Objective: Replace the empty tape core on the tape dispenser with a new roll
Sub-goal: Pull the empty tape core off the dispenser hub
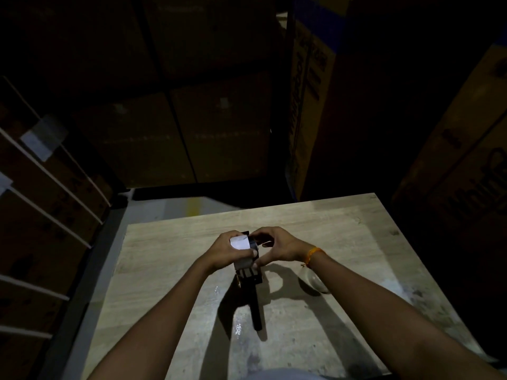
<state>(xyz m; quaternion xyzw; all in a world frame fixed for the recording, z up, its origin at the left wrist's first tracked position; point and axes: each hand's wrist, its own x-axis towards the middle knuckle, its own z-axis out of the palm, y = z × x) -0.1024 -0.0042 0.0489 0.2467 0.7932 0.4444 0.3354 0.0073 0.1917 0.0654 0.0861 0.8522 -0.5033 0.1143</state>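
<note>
A black tape dispenser (253,286) lies on the wooden table (343,237), its handle pointing toward me. My left hand (227,253) grips the pale roll or core (241,242) seated at the dispenser's head. On the other side of the head, my right hand (277,246) curls its fingers around the dispenser, thumb beneath. A clear tape roll (318,282) lies flat on the table just right of the dispenser, partly hidden under my right forearm. Whether the pale piece in my left hand is an empty core or tape is unclear in the dim light.
Tall cardboard boxes (452,165) stand close behind and to the right of the table. Strapped boxes (41,201) are stacked at the left. A strip of grey floor (175,207) shows beyond the table's far edge. The scene is very dark.
</note>
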